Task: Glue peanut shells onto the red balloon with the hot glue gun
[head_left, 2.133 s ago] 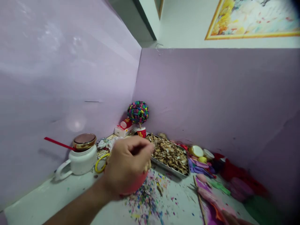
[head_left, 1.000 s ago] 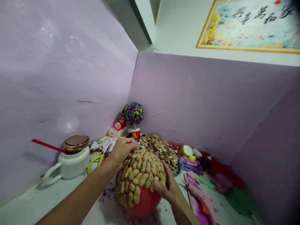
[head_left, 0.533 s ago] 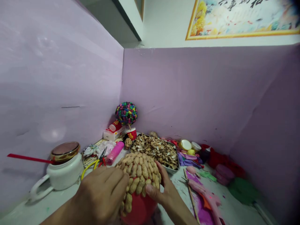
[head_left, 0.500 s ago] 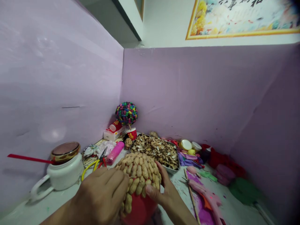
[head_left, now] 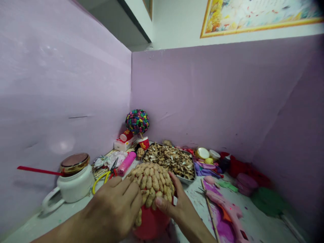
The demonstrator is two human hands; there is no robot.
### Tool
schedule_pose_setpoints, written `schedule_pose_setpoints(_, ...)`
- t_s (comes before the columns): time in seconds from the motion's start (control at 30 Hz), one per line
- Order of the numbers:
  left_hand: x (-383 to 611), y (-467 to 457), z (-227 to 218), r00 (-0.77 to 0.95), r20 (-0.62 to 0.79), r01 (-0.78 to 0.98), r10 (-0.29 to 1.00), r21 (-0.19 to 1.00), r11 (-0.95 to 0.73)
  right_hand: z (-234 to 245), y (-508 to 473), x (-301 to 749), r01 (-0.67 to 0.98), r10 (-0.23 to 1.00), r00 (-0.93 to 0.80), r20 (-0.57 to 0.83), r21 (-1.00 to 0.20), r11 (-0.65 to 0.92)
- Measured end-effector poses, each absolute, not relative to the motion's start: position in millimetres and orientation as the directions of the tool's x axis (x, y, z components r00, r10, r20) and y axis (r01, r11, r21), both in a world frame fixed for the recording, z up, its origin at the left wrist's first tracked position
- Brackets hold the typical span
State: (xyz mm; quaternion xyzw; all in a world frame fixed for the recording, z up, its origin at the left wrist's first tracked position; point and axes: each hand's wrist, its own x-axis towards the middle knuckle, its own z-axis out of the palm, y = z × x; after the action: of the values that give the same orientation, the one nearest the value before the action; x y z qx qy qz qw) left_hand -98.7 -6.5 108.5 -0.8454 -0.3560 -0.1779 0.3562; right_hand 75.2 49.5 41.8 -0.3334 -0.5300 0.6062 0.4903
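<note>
In front of me is a rounded red ball-like form [head_left: 152,222], its upper part covered with rows of peanut shells [head_left: 153,179]. Its lower part shows bare red. My right hand [head_left: 178,206] holds it from the right, thumb on the lower front shells and fingers behind the side. My left hand [head_left: 115,206] is closed against the left side, fingers curled inward. Whatever its fingertips grip is hidden behind the hand. Just beyond the form, a metal tray [head_left: 186,181] holds a heap of loose peanut shells [head_left: 169,160].
At left stands a white mug [head_left: 76,185] with a gold-rimmed jar lid [head_left: 74,162] on it. Pliers [head_left: 102,179] and a pink roll [head_left: 127,163] lie nearby. A colourful ball tree [head_left: 138,121] stands behind. On the right lie a pink glue gun [head_left: 227,209] and a stick [head_left: 209,209].
The camera view has shifted slightly. My left hand has moved a little over the lower left shells, covering more of them. My right hand keeps its hold.
</note>
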Motion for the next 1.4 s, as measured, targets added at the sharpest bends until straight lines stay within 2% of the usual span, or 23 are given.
schedule_pose_setpoints(0.2,-96.5,-6.8,109.2,0.702,0.537,0.712,0.468,-0.535,-0.454,38.9,49.0,74.5,-0.202,0.958,-0.262,0.116,-0.977,0.063)
schedule_pose_setpoints(0.4,-93.7,-5.9,112.9,0.692,0.579,0.722,0.431,-0.534,-0.441,38.0,49.6,74.9,-0.173,0.953,-0.269,0.141,-0.980,0.096)
schedule_pose_setpoints(0.77,-88.8,-4.3,110.2,0.733,0.456,0.672,0.505,-0.600,-0.434,40.6,45.8,72.7,-0.248,0.947,-0.284,0.148,-0.966,0.077)
schedule_pose_setpoints(0.9,-89.3,-6.8,109.2,0.727,0.433,0.680,0.534,-0.560,-0.472,40.9,46.0,72.0,-0.282,0.948,-0.282,0.148,-0.957,0.066)
schedule_pose_setpoints(1.1,-95.1,-11.9,113.3,0.709,0.443,0.705,0.549,-0.477,-0.525,45.0,47.8,79.3,-0.231,0.963,-0.251,0.099,-0.972,0.040)
schedule_pose_setpoints(1.2,-102.6,-6.8,114.3,0.626,0.552,0.770,0.551,-0.326,-0.548,48.5,49.2,85.6,-0.207,0.959,-0.282,0.038,-0.978,-0.022)
schedule_pose_setpoints(1.3,-112.1,8.0,111.2,0.378,0.661,0.862,0.649,0.006,-0.507,50.3,52.4,92.7,-0.207,0.951,-0.310,0.007,-0.977,-0.060)
schedule_pose_setpoints(1.4,-120.4,24.3,103.0,0.206,0.580,0.844,0.788,0.302,-0.443,51.3,56.0,99.7,-0.219,0.947,-0.322,-0.011,-0.972,-0.086)
